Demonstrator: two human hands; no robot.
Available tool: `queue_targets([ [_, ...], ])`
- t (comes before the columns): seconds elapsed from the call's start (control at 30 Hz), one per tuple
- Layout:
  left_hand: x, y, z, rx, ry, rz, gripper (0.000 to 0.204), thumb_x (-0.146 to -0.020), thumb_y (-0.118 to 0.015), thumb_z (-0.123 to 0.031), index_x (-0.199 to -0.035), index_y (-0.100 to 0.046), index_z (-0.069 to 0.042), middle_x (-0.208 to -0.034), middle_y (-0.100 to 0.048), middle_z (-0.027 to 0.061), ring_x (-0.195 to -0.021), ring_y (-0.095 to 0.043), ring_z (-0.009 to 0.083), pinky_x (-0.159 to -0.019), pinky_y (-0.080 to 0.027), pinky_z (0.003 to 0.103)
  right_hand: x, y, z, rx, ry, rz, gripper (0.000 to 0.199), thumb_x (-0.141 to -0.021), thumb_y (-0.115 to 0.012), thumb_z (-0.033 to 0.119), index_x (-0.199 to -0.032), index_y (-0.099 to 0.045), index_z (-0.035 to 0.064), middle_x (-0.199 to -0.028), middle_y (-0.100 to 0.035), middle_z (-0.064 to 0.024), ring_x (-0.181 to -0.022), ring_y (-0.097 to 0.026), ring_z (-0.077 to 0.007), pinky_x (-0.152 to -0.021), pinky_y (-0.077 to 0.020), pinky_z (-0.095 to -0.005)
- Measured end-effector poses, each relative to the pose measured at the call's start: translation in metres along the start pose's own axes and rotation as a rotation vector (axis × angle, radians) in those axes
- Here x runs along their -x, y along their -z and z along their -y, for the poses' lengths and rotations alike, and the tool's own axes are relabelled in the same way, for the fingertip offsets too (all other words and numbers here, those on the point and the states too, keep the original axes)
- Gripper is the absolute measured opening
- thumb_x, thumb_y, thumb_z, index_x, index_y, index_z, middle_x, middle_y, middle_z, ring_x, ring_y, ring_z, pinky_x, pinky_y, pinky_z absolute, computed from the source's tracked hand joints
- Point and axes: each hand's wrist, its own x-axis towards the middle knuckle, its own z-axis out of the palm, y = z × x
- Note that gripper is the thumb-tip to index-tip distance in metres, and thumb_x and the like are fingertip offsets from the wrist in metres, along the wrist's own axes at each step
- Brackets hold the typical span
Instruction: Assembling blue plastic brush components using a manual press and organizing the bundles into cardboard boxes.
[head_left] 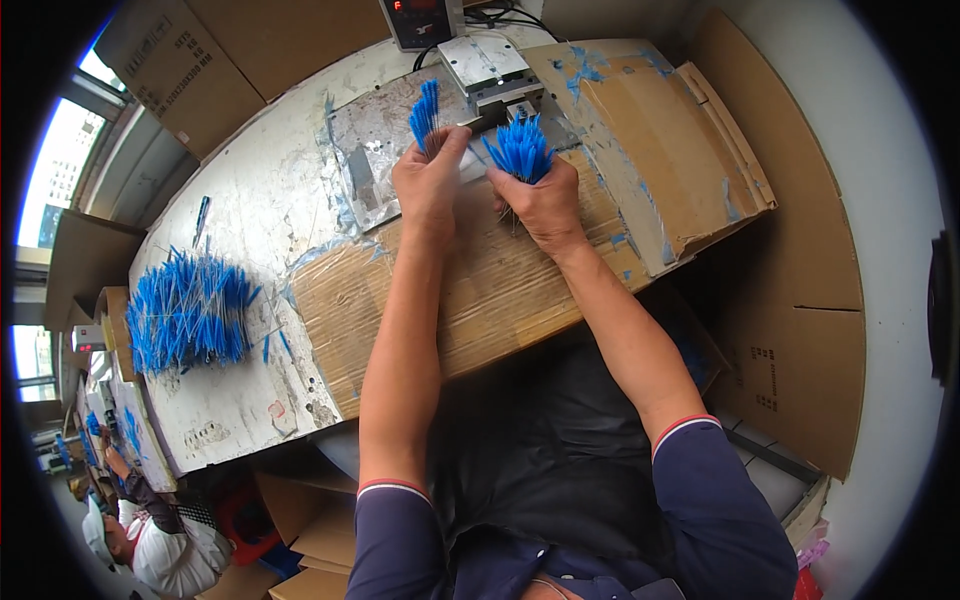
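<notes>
Blue-sleeved wires (425, 112) stand upright in a narrow, slightly fanned row, pinched by the thumb and fingers of my left hand (425, 188). A thicker bundle of the same blue-sleeved wires (522, 150) is wrapped in my right hand (548, 205), blue ends up, with thin bare leads poking out below the fist. The hands are close together but apart, over a metal plate (385, 140) and cardboard. Just beyond them sits a small metal press-like fixture (490, 75). A large heap of blue-sleeved wires (190, 312) lies on the white table at left.
A dark control box (418, 22) with a red display stands behind the fixture. Flattened cardboard (430, 305) covers the table's near edge; taped cardboard (665, 140) lies at right. A pen (202, 218) and a few loose wires lie near the heap. Another person (165, 530) works at lower left.
</notes>
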Motion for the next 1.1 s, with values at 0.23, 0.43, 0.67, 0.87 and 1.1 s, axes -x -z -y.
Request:
queue_targets([
  [0.23,-0.008,0.022,-0.010,0.162,-0.024,-0.129,0.013,-0.096,-0.074,-0.017,-0.101,-0.071,-0.005,-0.078,-0.066,0.0016,-0.045,-0.034,0.0016,-0.041,-0.022,0.022,-0.008,0.003,-0.001,-0.283,-0.035,-0.139,0.012,-0.086,-0.076,0.002,-0.091,-0.065,0.0010,-0.074,-0.067,-0.0055,-0.061,-0.067,-0.0148,-0.057,-0.0572,-0.0292],
  [0.43,0.013,0.036,-0.032,0.402,-0.008,-0.128,0.015,-0.098,-0.070,-0.016,-0.108,-0.070,-0.005,-0.092,-0.073,0.0079,-0.047,-0.033,0.0018,-0.041,-0.025,0.020,-0.010,0.010,-0.009,-0.350,-0.033,-0.212,0.011,-0.087,-0.073,0.003,-0.090,-0.063,0.0008,-0.073,-0.066,-0.0067,-0.058,-0.064,-0.0161,-0.054,-0.0547,-0.0310],
  [0.67,0.090,0.071,-0.070,0.437,-0.051,-0.235,0.017,-0.100,-0.068,-0.016,-0.113,-0.069,-0.005,-0.095,-0.074,0.0079,-0.046,-0.033,0.0016,-0.042,-0.025,0.019,-0.015,0.002,-0.012,-0.322,-0.019,-0.133,0.015,-0.085,-0.078,0.004,-0.091,-0.065,0.0011,-0.073,-0.065,-0.0057,-0.058,-0.063,-0.0148,-0.051,-0.0530,-0.0302],
  [0.87,0.219,0.142,-0.074,0.383,-0.085,-0.494,0.015,-0.100,-0.068,-0.017,-0.109,-0.067,-0.005,-0.092,-0.071,0.0068,-0.045,-0.036,0.0026,-0.041,-0.026,0.020,-0.009,0.005,-0.018,-0.310,-0.069,-0.136,0.013,-0.086,-0.078,0.005,-0.088,-0.065,0.0028,-0.074,-0.065,-0.0048,-0.059,-0.060,-0.0129,-0.052,-0.0518,-0.0281],
  [1.1,0.419,0.240,-0.037,0.430,-0.098,-1.067,0.011,-0.100,-0.068,-0.019,-0.101,-0.065,-0.008,-0.088,-0.070,0.0037,-0.043,-0.036,0.0007,-0.039,-0.027,0.020,-0.009,0.015,-0.024,-0.253,-0.063,-0.031,0.012,-0.092,-0.075,0.006,-0.091,-0.066,-0.0008,-0.077,-0.065,-0.0067,-0.062,-0.060,-0.0151,-0.055,-0.0504,-0.0289],
])
